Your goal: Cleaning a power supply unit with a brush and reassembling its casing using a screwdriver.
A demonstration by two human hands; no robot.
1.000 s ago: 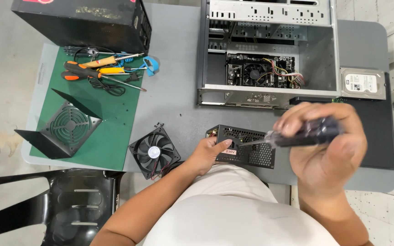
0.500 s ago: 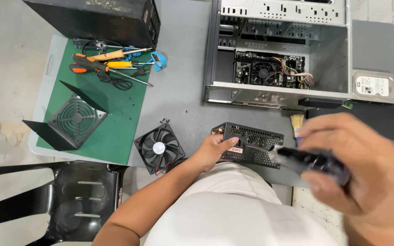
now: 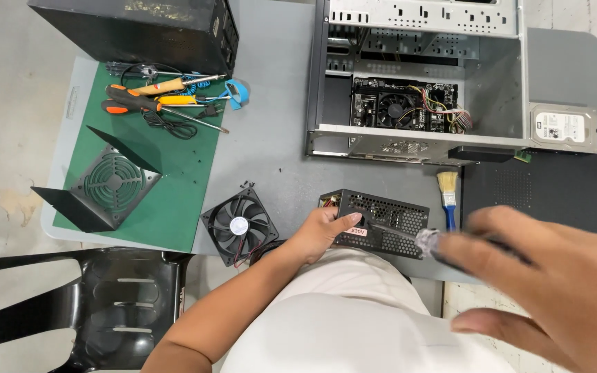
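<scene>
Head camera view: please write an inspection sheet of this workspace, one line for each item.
Surface: grey table with a green mat at its left.
Job's things: black perforated metal power supply box, steadied by the left hand; clear-handled screwdriver with its tip on the box.
Clutter: black case fan, black fan cover, orange-handled screwdrivers, blue-handled brush, silver hard drive.
Grippers: right hand blurred, close to the camera, on the screwdriver.
Cables: black cord on the mat; coloured wires inside the open grey computer case.
Surroundings: black plastic chair, concrete floor.
</scene>
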